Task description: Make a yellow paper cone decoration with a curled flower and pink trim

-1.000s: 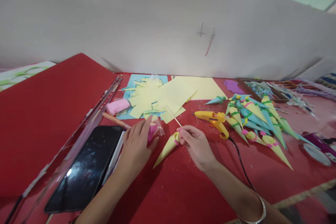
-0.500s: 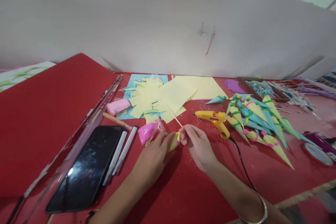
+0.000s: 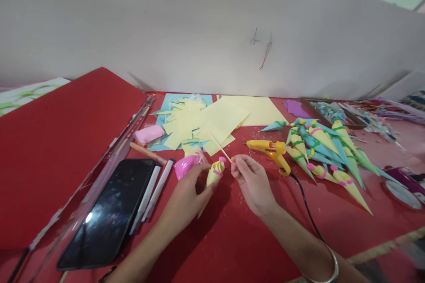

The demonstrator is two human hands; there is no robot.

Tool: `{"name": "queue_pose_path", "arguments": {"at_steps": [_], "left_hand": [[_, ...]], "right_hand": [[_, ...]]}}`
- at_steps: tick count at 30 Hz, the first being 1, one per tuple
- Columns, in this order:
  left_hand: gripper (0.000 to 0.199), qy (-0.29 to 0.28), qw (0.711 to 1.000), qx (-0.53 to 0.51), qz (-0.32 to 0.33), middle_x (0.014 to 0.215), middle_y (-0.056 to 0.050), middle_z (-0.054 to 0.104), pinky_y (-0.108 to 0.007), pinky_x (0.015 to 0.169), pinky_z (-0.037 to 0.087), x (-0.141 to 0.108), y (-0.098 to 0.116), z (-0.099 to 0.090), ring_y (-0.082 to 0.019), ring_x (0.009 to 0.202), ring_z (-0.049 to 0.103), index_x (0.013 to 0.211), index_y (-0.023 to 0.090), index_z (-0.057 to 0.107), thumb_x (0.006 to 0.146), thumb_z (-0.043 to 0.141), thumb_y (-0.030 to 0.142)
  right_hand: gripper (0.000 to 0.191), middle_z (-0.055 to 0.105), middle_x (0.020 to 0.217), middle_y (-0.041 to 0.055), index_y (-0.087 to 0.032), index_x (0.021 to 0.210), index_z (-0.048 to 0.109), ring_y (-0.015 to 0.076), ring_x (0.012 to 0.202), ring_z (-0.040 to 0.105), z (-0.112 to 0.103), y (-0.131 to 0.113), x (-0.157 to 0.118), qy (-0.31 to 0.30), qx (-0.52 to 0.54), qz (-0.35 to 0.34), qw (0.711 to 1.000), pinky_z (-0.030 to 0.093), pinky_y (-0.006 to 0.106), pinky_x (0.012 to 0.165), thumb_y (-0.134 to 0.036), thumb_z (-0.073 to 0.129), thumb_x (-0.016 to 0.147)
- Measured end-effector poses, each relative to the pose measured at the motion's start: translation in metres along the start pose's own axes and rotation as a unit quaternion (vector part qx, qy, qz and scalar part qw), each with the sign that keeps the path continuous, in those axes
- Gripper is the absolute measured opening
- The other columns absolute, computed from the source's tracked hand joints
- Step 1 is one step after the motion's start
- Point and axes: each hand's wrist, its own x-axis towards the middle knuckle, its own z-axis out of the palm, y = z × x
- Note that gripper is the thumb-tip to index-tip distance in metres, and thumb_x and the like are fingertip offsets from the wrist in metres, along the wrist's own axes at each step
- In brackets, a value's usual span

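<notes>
A yellow paper cone [image 3: 213, 178] sits in the left hand [image 3: 191, 191], while the right hand [image 3: 254, 183] pinches a thin pale stick [image 3: 219, 145].

Nearest, a black phone [image 3: 108, 214] lies on the red table [image 3: 212, 252], two white pens [image 3: 158, 190] just beside it; to their right, the left hand grasps the cone between thumb and fingers, its pink-trimmed mouth tilted up and its point toward the wearer, while the right hand, near but apart from the cone, closes its fingertips on the stick's near end; just past the left hand is a pink packet [image 3: 186, 166], and to the right a yellow glue gun [image 3: 267, 147] beside a pile of yellow and blue cones [image 3: 315, 143]; farther off lie pale yellow sheets [image 3: 222, 117], before a grey wall [image 3: 186, 31].
</notes>
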Motion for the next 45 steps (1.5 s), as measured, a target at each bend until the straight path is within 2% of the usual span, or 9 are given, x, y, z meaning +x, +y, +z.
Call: {"name": "queue_pose_path", "arguments": {"at_steps": [4, 7, 12, 15, 23, 28, 31, 39, 45], "left_hand": [[0.03, 0.012, 0.986, -0.16, -0.038, 0.096, -0.006, 0.062, -0.035, 0.077, 0.048, 0.002, 0.001, -0.001, -0.019, 0.088, 0.059, 0.105, 0.018, 0.048, 0.079, 0.047, 0.031], [0.034, 0.028, 0.973, -0.217, -0.077, 0.098, -0.005, 0.064, -0.035, 0.079, 0.048, 0.002, 0.004, -0.003, -0.02, 0.093, 0.059, 0.111, 0.02, 0.047, 0.078, 0.046, 0.03], [0.044, -0.003, 0.945, -0.305, -0.118, 0.11, -0.005, 0.061, -0.035, 0.072, 0.051, -0.002, 0.005, -0.005, -0.021, 0.091, 0.061, 0.125, 0.027, 0.04, 0.081, 0.042, 0.029], [0.04, -0.025, 0.933, -0.339, -0.121, 0.101, -0.006, 0.066, -0.035, 0.07, 0.051, -0.002, 0.002, -0.004, -0.021, 0.085, 0.062, 0.122, 0.025, 0.046, 0.082, 0.042, 0.032], [0.041, -0.04, 0.917, -0.35, -0.188, 0.086, -0.006, 0.066, -0.029, 0.066, 0.049, -0.001, 0.007, -0.003, -0.019, 0.081, 0.062, 0.116, 0.019, 0.05, 0.079, 0.045, 0.036], [0.033, -0.035, 0.926, -0.326, -0.187, 0.082, -0.001, 0.066, -0.027, 0.07, 0.048, -0.003, 0.007, -0.002, -0.016, 0.079, 0.061, 0.111, 0.025, 0.055, 0.08, 0.046, 0.033], [0.042, -0.047, 0.916, -0.355, -0.182, 0.084, -0.002, 0.064, -0.027, 0.07, 0.048, -0.003, 0.004, -0.001, -0.015, 0.076, 0.059, 0.118, 0.024, 0.049, 0.078, 0.051, 0.033], [0.048, -0.064, 0.921, -0.356, -0.144, 0.095, -0.006, 0.063, -0.032, 0.077, 0.047, -0.003, -0.003, 0.001, -0.017, 0.084, 0.059, 0.125, 0.023, 0.042, 0.079, 0.05, 0.033], [0.045, -0.068, 0.925, -0.354, -0.123, 0.096, -0.005, 0.064, -0.033, 0.079, 0.047, -0.004, -0.004, 0.0, -0.018, 0.086, 0.059, 0.124, 0.025, 0.044, 0.08, 0.051, 0.029]], "right_hand": [[0.016, 0.062, 0.07, 0.0001, -0.02, 0.082, 0.069, 0.0101, 0.063, 0.05, -0.001, 0.001, 0.001, 0.013, -0.025, 0.009, 1.0, 0.043, 0.025, 0.065, -0.026, 0.065, 0.068], [0.017, 0.064, 0.076, 0.0011, -0.021, 0.083, 0.069, 0.0113, 0.068, 0.053, -0.001, 0.001, 0.001, 0.007, -0.015, 0.013, 1.0, 0.044, 0.027, 0.069, -0.026, 0.065, 0.068], [0.014, 0.06, 0.063, -0.0004, -0.018, 0.075, 0.069, 0.0095, 0.058, 0.05, -0.002, 0.001, 0.0, -0.001, -0.043, 0.006, 0.999, 0.043, 0.024, 0.059, -0.03, 0.063, 0.071], [0.013, 0.061, 0.064, -0.0011, -0.019, 0.078, 0.07, 0.0097, 0.06, 0.051, -0.003, 0.002, 0.0, 0.003, -0.063, 0.009, 0.998, 0.043, 0.023, 0.059, -0.026, 0.065, 0.069], [0.013, 0.068, 0.075, 0.001, -0.021, 0.083, 0.069, 0.012, 0.067, 0.059, -0.001, 0.002, -0.002, -0.028, -0.094, -0.001, 0.995, 0.048, 0.027, 0.067, -0.024, 0.061, 0.072], [0.01, 0.064, 0.061, -0.0002, -0.018, 0.073, 0.064, 0.0107, 0.054, 0.058, 0.001, 0.0, -0.003, -0.045, -0.091, -0.01, 0.995, 0.049, 0.025, 0.056, -0.027, 0.062, 0.071], [0.01, 0.061, 0.056, -0.0018, -0.018, 0.069, 0.063, 0.0089, 0.048, 0.054, 0.0, 0.0, -0.002, -0.041, -0.105, -0.017, 0.993, 0.046, 0.023, 0.051, -0.027, 0.061, 0.072], [0.014, 0.068, 0.077, 0.0026, -0.019, 0.085, 0.066, 0.0134, 0.068, 0.063, 0.001, 0.0, -0.002, -0.041, -0.105, -0.014, 0.994, 0.052, 0.028, 0.067, -0.024, 0.06, 0.073], [0.004, 0.063, 0.059, -0.002, -0.018, 0.071, 0.065, 0.0088, 0.051, 0.057, 0.001, -0.001, -0.003, -0.029, -0.11, -0.017, 0.993, 0.049, 0.022, 0.053, -0.022, 0.062, 0.071]]}}
